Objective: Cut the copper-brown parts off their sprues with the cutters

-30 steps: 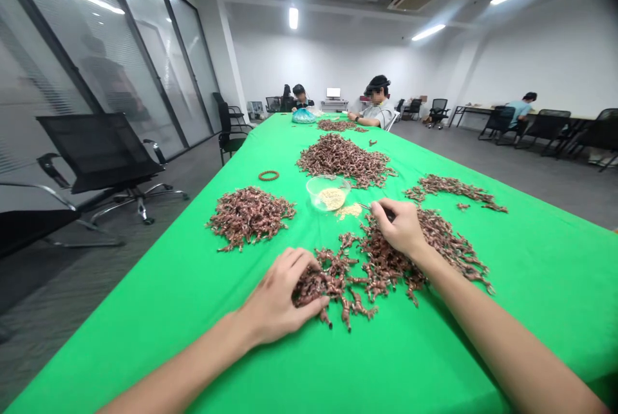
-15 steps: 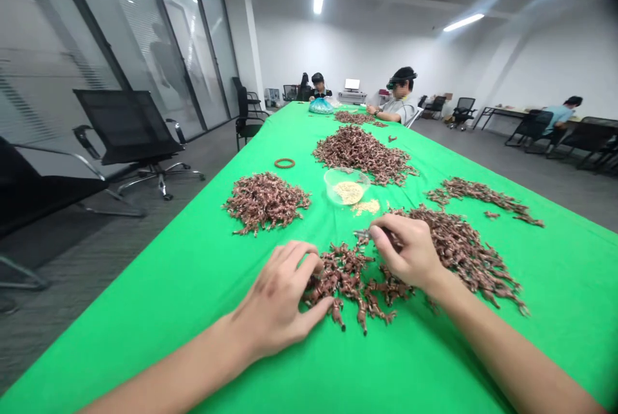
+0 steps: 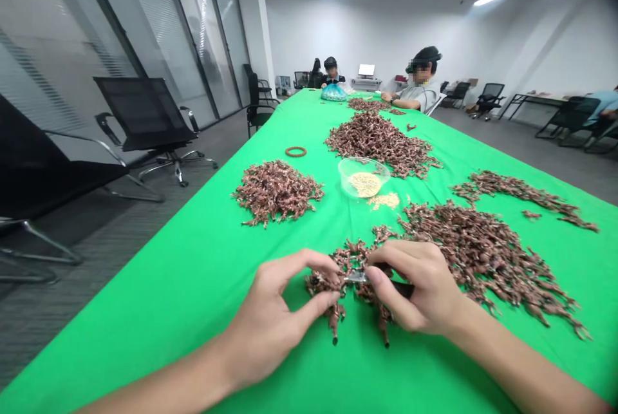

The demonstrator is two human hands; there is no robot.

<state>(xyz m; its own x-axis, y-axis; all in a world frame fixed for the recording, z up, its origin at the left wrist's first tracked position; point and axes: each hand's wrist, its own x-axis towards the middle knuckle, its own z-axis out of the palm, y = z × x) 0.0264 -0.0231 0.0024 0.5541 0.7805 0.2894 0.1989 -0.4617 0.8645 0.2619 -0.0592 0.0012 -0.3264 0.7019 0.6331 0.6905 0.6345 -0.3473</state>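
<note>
My right hand (image 3: 420, 285) is closed around a slim knife-like tool (image 3: 357, 277) with a silver tip and a dark handle. The tip points left, toward the fingers of my left hand (image 3: 277, 311). Thumb and fingertips of that hand close on a small brown figure (image 3: 331, 286), partly hidden by them. Loose brown figures (image 3: 335, 324) lie under and around both hands. Beyond them stands a clear plastic bowl (image 3: 344, 183) holding small cream-coloured bits, with more bits (image 3: 385, 201) spilled beside it.
Brown figures form a heap at left (image 3: 277, 192), a large one behind the bowl (image 3: 381, 143) and another at right (image 3: 483, 253). A brown ring (image 3: 295, 152) lies on the green cloth (image 3: 193, 298). Two people sit farther along the table; office chairs (image 3: 140, 111) stand at left.
My right hand has brought the tool nearer, its tip now by my left fingertips. My left hand has gone from resting over the figures to pinching one. The camera view has shifted slightly.
</note>
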